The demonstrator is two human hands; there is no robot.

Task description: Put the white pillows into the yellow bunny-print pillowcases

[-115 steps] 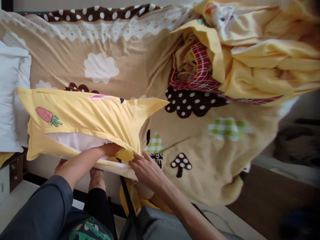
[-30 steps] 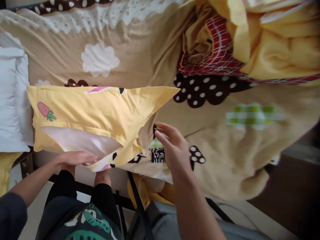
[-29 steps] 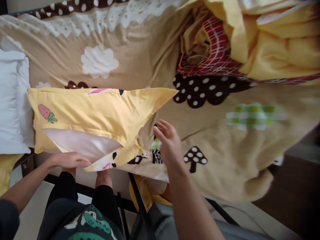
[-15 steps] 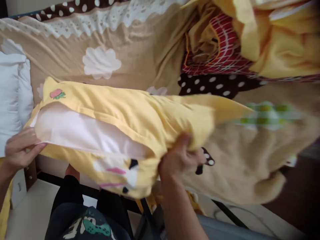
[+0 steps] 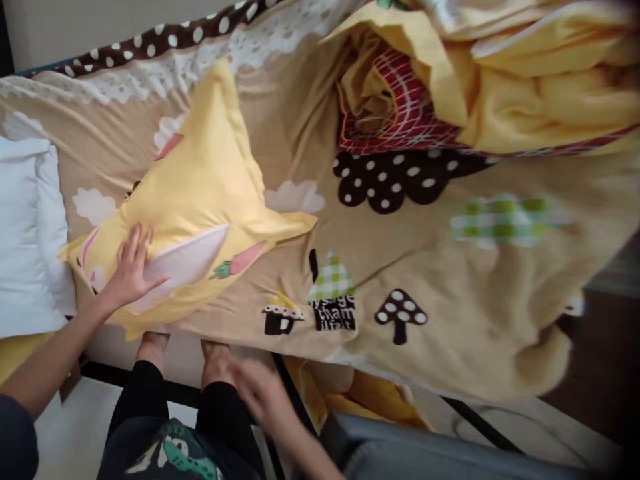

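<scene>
A yellow pillow (image 5: 200, 193) with carrot and animal prints lies slantwise on the bed. Its pillowcase opening shows the white inner pillow (image 5: 185, 267). My left hand (image 5: 131, 270) rests on the pillow beside that opening, fingers spread and not gripping. Below the bed's near edge, close to my knee, is my right hand (image 5: 260, 390). It is apart from the pillow and smeared by motion, so its fingers cannot be made out.
A beige patterned sheet (image 5: 425, 260) covers the bed. White pillows (image 5: 30, 233) lie at the left end. Heaped yellow and red checked bedding (image 5: 525, 100) fills the far right. Near me, at the lower right, stands a dark grey padded piece (image 5: 425, 447).
The pillow has turned and now lies on the bed farther left. My right hand has let go of it and moved down toward my knee; my left hand now lies flat on it.
</scene>
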